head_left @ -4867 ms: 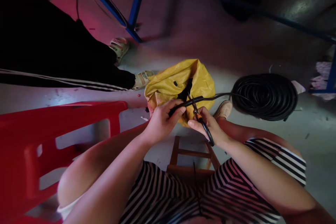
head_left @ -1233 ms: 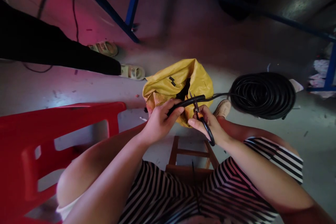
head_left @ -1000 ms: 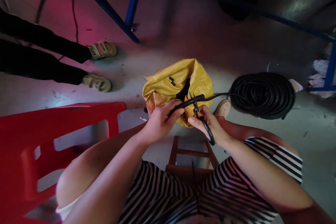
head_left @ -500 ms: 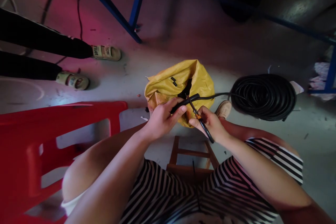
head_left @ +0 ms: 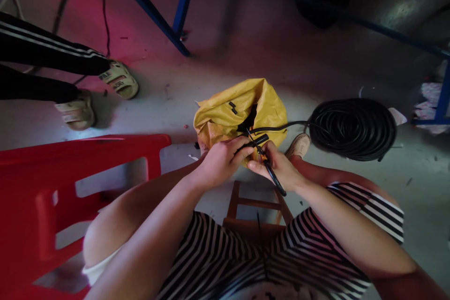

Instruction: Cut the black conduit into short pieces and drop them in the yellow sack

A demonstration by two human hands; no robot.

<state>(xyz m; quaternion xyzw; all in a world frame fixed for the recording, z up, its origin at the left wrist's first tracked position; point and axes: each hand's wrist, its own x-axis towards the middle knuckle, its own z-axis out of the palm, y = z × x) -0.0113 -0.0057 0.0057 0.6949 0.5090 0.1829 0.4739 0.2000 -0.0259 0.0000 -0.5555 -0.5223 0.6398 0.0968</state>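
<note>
My left hand [head_left: 222, 160] is closed around a ribbed black sleeve [head_left: 260, 139] and the black cable [head_left: 277, 128] beside it. In my right hand [head_left: 279, 168] are scissors-like cutters [head_left: 272, 176] with dark handles and an orange part near the pivot. Their blades cross the ribbed sleeve just past my left fingertips. Beneath both hands a yellow sack [head_left: 225, 115] gapes open, with small black cut pieces [head_left: 232, 107] lying on its folded side. The cable runs right to a large black coil [head_left: 353, 129] on the floor.
A red plastic stool [head_left: 84, 164] stands at the left. Blue metal legs [head_left: 184, 2] of a frame rise at the top. Another person's sandalled feet [head_left: 121, 79] are at the upper left. A wooden stool [head_left: 253, 225] is under me.
The ribbed sleeve's end has come down and apart from the cable. The cutters have shifted slightly with it. The other person's feet have stepped left.
</note>
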